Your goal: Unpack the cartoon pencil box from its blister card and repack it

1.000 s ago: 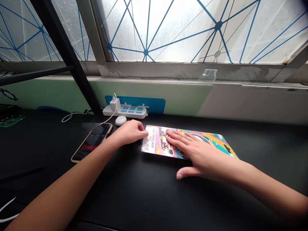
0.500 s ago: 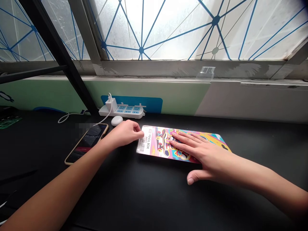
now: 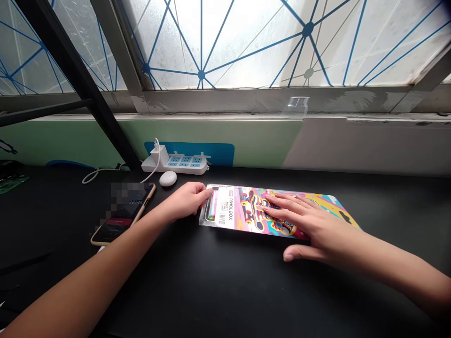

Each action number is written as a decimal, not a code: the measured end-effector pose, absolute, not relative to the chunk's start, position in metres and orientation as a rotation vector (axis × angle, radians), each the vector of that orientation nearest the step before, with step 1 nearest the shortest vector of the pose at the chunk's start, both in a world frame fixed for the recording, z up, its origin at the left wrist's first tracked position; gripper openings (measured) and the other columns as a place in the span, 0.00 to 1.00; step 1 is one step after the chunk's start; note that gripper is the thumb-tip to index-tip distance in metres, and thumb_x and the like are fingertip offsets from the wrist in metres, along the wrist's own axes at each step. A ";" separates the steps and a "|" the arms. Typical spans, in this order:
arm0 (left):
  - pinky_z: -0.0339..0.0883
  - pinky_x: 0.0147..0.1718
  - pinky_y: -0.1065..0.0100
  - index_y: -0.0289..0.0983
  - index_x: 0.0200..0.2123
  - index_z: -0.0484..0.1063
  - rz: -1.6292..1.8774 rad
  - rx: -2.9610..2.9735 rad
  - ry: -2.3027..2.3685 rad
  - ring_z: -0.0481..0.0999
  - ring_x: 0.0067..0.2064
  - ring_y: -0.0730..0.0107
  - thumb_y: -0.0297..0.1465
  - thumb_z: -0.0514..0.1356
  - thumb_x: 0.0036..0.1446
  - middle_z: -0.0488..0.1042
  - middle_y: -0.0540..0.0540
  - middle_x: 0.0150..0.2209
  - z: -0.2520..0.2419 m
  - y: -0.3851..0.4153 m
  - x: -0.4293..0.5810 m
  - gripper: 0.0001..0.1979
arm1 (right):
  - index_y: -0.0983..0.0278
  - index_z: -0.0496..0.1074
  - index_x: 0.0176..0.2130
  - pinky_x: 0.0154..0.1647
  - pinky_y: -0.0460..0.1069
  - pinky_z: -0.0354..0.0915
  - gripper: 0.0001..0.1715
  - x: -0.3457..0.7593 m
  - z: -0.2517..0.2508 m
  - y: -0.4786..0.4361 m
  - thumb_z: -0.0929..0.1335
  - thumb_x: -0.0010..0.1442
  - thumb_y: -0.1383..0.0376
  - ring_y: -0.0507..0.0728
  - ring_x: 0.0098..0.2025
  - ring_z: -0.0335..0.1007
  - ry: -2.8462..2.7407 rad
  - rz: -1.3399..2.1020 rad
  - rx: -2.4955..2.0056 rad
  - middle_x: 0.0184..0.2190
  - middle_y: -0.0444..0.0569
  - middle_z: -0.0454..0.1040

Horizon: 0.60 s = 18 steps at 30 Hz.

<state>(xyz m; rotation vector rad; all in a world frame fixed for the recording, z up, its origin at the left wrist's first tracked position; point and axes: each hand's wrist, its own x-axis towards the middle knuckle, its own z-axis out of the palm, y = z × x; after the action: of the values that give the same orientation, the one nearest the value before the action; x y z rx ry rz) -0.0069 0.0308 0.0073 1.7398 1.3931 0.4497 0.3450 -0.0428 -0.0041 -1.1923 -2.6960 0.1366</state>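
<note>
On the black desk lies a flat pencil box (image 3: 246, 206) with a bright cartoon print and a white label reading "PENCIL BOX". Its left end shows a strip of clear plastic tray (image 3: 207, 220), with coloured items inside that I cannot make out fully. My left hand (image 3: 188, 199) pinches the tray's left edge between thumb and curled fingers. Across the printed cover my right hand (image 3: 305, 218) lies flat, fingers stretched left and thumb apart over the desk in front. Under that palm, part of the print is hidden.
A phone (image 3: 123, 216) rests left of the box, partly behind my left forearm. Behind it are a white rounded case (image 3: 168, 178) and a power strip (image 3: 186, 164) with a plugged-in charger and cable. A black slanted post (image 3: 81, 80) stands at the left before the window.
The printed cover has slid right under my right hand, baring the tray's left end. My left hand stays at that end, gripping its edge. The view has shifted slightly.
</note>
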 end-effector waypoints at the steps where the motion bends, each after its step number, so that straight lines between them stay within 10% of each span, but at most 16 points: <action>1: 0.58 0.22 0.70 0.39 0.27 0.64 0.464 1.730 1.391 0.66 0.22 0.73 0.52 0.56 0.63 0.70 0.53 0.24 0.004 0.032 -0.007 0.23 | 0.48 0.60 0.71 0.67 0.74 0.59 0.46 0.340 -0.005 -0.043 0.72 0.60 0.41 0.73 0.73 0.52 -2.675 0.102 -1.200 0.74 0.53 0.57; 18: 0.53 0.21 0.70 0.39 0.25 0.64 0.467 1.764 1.360 0.60 0.21 0.72 0.50 0.55 0.63 0.63 0.54 0.21 0.003 0.032 -0.005 0.22 | 0.55 0.50 0.75 0.68 0.76 0.54 0.46 0.226 0.009 -0.031 0.71 0.67 0.58 0.77 0.75 0.45 -2.855 -0.025 -1.075 0.75 0.57 0.52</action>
<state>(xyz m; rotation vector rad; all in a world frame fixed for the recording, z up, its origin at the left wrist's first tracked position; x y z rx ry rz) -0.0048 0.0321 0.0028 1.7637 1.3600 0.4673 0.2261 -0.0309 0.0088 -1.0746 -2.8553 -0.0252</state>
